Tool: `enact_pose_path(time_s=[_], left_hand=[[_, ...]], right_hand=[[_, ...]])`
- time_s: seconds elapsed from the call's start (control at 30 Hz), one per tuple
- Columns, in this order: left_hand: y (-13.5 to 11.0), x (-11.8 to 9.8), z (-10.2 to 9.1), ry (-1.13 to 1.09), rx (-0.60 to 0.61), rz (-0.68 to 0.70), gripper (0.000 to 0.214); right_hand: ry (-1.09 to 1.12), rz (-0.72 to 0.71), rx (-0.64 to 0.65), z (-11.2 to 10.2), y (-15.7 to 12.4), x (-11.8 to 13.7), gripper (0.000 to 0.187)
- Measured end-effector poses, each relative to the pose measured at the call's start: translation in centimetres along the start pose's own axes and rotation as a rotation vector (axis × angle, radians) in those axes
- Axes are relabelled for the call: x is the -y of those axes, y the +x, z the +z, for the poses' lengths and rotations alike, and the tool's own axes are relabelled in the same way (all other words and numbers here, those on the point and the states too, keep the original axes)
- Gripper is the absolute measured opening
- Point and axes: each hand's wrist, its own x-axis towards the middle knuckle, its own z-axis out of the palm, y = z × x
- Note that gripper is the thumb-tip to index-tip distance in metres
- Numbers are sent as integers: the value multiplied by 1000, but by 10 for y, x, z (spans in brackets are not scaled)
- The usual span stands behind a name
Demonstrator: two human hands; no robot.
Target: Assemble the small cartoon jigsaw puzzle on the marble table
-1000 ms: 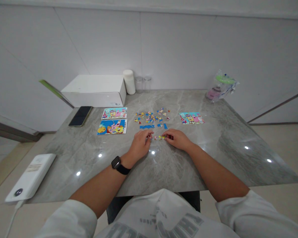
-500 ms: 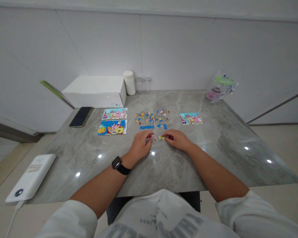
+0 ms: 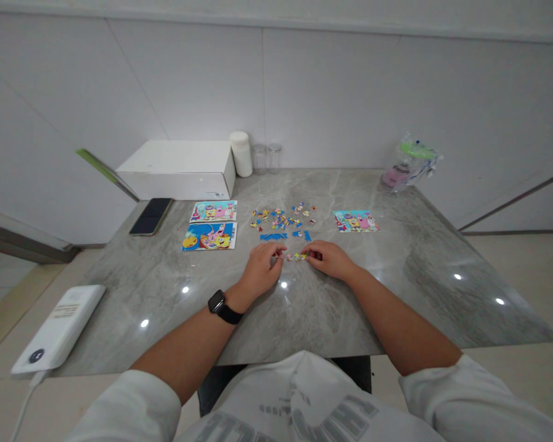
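Jigsaw pieces point(image 3: 297, 257) are lined up on the surface point(image 3: 299, 319) between left hand point(image 3: 259, 267) and right hand point(image 3: 330, 258), yellow end at right fingertips. Whether either grip is pinching anything can't be told. Piece-fitting seems underway; fine alignment is probably called for.

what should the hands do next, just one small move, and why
Probably nudge the yellow pieces gently toward the pink piece with the right hand: its fingertips are at the yellow pieces, and the pink piece lies close by, seemingly apart from them, between that hand and the left hand. Whether their edges fit is too small to tell.
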Motion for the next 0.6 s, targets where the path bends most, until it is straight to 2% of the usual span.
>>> enact_pose_path(time_s=[0.17, 0.27, 0.37, 0.43, 0.5, 0.6], left_hand=[[-1, -2, -1, 46, -46, -32, 19], [2, -2, -5, -64, -88, -95, 18], [8, 0, -19, -388, -152, -175, 50], [13, 3, -34, -653, -242, -225, 71], [17, 6, -52, -949, -331, -254, 78], [19, 11, -76, -1266, -368, -325, 80]], right_hand=[[-5, 6, 9, -1, 0, 1, 23], [-13, 5, 9, -1, -1, 1, 22], [-2, -11, -4, -1, -2, -2, 22], [17, -18, -34, -1, -2, -4, 23], [30, -10, -69, -1, -2, -6, 26], [28, 38, -117, -1, -1, -7, 26]])
